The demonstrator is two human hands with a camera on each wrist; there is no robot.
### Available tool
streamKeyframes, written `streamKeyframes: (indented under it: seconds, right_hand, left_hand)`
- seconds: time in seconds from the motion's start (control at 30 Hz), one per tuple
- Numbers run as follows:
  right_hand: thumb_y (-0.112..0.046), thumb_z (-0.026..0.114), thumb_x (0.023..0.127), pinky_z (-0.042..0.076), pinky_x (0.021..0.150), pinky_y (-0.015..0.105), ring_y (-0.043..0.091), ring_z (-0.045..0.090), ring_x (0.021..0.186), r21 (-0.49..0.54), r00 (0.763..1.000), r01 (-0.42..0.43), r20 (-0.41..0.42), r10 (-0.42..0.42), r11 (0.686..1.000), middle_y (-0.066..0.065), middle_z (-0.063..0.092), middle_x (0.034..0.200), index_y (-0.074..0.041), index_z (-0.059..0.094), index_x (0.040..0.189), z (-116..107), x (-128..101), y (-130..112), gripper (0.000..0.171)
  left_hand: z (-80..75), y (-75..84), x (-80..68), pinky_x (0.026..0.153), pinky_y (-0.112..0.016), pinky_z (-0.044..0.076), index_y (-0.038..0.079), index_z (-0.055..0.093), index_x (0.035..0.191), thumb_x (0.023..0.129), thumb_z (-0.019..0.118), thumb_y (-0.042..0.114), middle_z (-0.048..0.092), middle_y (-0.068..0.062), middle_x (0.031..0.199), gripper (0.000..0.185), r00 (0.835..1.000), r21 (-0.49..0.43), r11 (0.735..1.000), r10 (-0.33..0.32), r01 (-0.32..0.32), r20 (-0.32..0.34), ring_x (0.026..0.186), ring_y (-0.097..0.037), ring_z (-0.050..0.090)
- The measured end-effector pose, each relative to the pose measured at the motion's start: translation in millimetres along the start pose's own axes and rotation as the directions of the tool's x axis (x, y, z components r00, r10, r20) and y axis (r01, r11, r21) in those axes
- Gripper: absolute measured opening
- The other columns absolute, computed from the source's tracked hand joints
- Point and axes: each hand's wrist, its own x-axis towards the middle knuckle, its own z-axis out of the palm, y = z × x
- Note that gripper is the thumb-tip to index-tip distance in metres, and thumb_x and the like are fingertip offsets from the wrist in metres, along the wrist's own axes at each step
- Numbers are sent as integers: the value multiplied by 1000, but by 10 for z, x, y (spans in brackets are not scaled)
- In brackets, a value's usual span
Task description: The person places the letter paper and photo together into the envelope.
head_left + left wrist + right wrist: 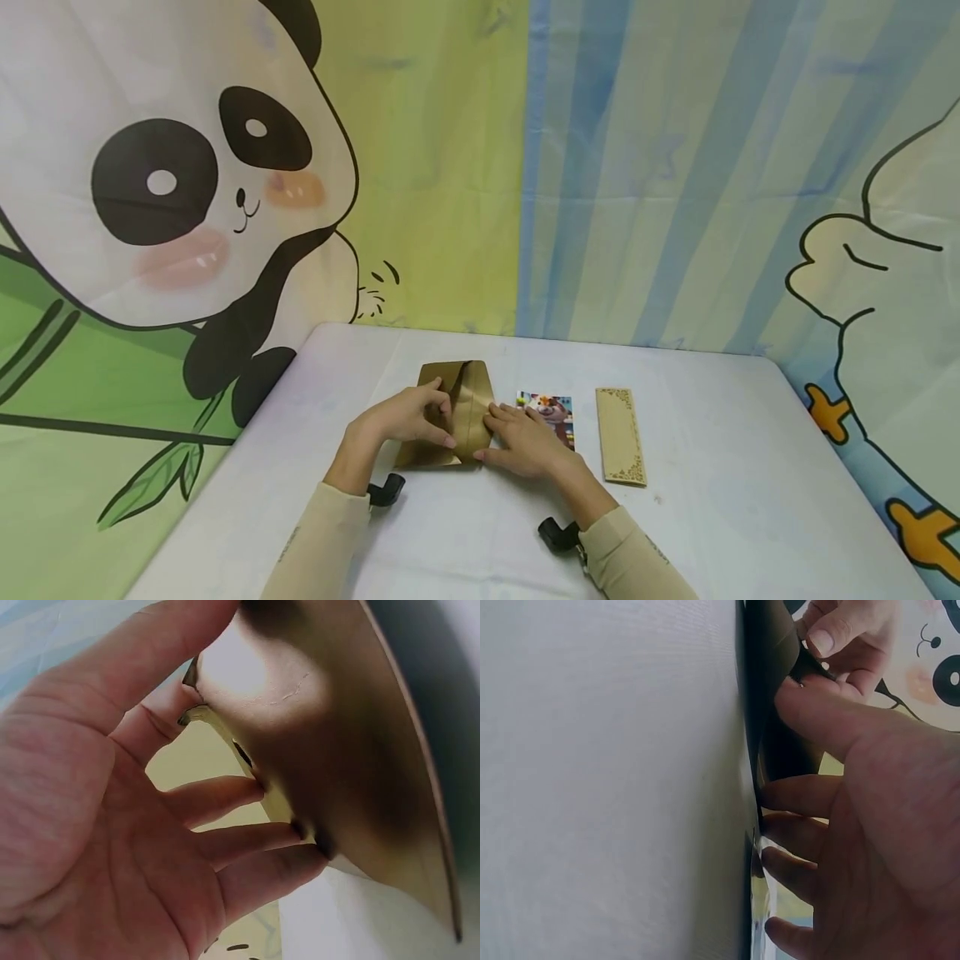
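Observation:
A gold-brown paper envelope (474,408) lies on the white table with part of its paper lifted up. Thumb and fingers of my left hand (408,417) pinch the raised paper edge on its left side. In the left wrist view, the bent brown sheet of the envelope (322,742) rises beside the fingers. My right hand (528,442) lies with extended fingers along the envelope's right part, its thumb near the lower edge. Partly beneath the right hand's fingers is a colourful picture card (557,412) with a cartoon bear.
To the right of the card lies a narrow tan folded card (620,436) with an ornate printed border. The white tablecloth (712,433) meets a printed curtain (427,167) at the back, with a panda on the left.

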Motion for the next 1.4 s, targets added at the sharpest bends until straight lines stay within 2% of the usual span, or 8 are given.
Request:
streamKeyframes:
  seconds: [0.1, 0.33, 0.5, 0.6, 0.77, 0.9, 1.07, 1.4]
  right_hand:
    - [-64, 56, 100, 23, 123, 62, 32, 35, 155, -7, 1000, 0, -2, 0, 1000, 12, 41, 166, -10, 50, 154, -4, 3, -11, 76]
    - [-63, 56, 100, 25, 123, 62, 33, 37, 154, -26, 1000, -2, 0, 2, 1000, 12, 42, 165, -10, 52, 153, -8, -3, -20, 75]
    - [-61, 56, 100, 24, 123, 61, 33, 37, 154, -40, 1000, -8, 0, 8, 999, 12, 42, 165, -9, 52, 153, -30, -14, -44, 74]
    - [-60, 57, 101, 23, 124, 61, 34, 38, 153, -39, 1000, 0, -2, 0, 999, 14, 43, 164, -8, 53, 151, -34, -12, -40, 73]
    - [-52, 62, 101, 19, 124, 64, 38, 42, 150, -1, 999, 14, -47, -14, 1000, 15, 47, 161, -6, 59, 146, -62, -7, -1, 65]
    - [-47, 64, 101, 19, 124, 65, 39, 44, 149, 24, 994, 5, -108, -3, 1000, 16, 48, 160, -4, 59, 145, -110, -7, 64, 61]
    - [-45, 65, 101, 21, 123, 64, 38, 46, 148, 39, 990, -25, -136, 30, 999, 17, 48, 159, -5, 59, 145, -161, -25, 148, 60]
    - [-45, 67, 100, 20, 123, 64, 37, 43, 150, 78, 987, -72, -140, 83, 994, 20, 44, 162, -5, 51, 152, -226, -81, 248, 67]
  left_hand:
    - [-6, 5, -2, 100, -49, 42, 22, 65, 88, 76, 93, 39, 23, -28, 169, 34, 1000, -2, 1000, 5, -5, -6, 151, -50, 35]
    - [4, 6, -3, 111, -56, 39, 20, 62, 88, 71, 97, 31, 25, -32, 166, 40, 999, 17, 999, 31, -31, -8, 150, -52, 34]
    - [19, 30, 10, 98, -49, 44, 20, 62, 87, 70, 97, 33, 28, -31, 166, 41, 999, 56, 998, 34, -33, -22, 145, -48, 44]
    - [26, 41, 13, 89, -44, 44, 21, 62, 85, 69, 97, 36, 31, -29, 165, 42, 999, 88, 996, 19, -16, -35, 132, -38, 55]
    - [34, 53, 15, 83, -41, 44, 22, 61, 84, 68, 97, 37, 31, -30, 165, 43, 999, 109, 994, 15, -11, -39, 116, -31, 58]
    - [38, 53, 14, 85, -43, 45, 21, 60, 84, 69, 97, 35, 31, -31, 164, 42, 999, 95, 995, 18, -15, -39, 127, -37, 57]
    - [28, 53, 15, 97, -48, 44, 17, 60, 85, 69, 97, 30, 31, -33, 164, 42, 999, 70, 997, 35, -33, -37, 147, -50, 40]
    - [31, 35, 18, 104, -50, 43, 15, 60, 85, 71, 96, 24, 31, -33, 164, 39, 999, 60, 998, 35, -33, -25, 148, -51, 39]
